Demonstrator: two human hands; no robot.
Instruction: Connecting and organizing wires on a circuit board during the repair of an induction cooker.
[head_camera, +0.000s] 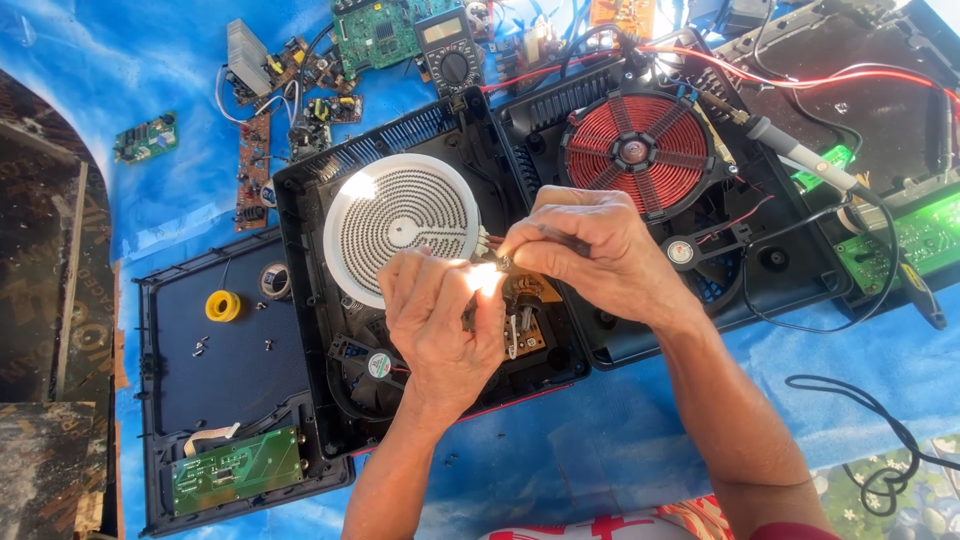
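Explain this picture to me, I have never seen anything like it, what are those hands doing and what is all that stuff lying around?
The one picture comes from a camera worn on a person's head, looking down at their own bare hands. The left hand and right hand meet over an opened black cooktop casing, pinching something small between the fingertips; glare hides what it is. Inside the casing sits a white round heating element. A second opened unit beside it shows a red coil. Everything lies on a blue sheet, along with loose green circuit boards, a multimeter, a yellow roll and a soldering iron.
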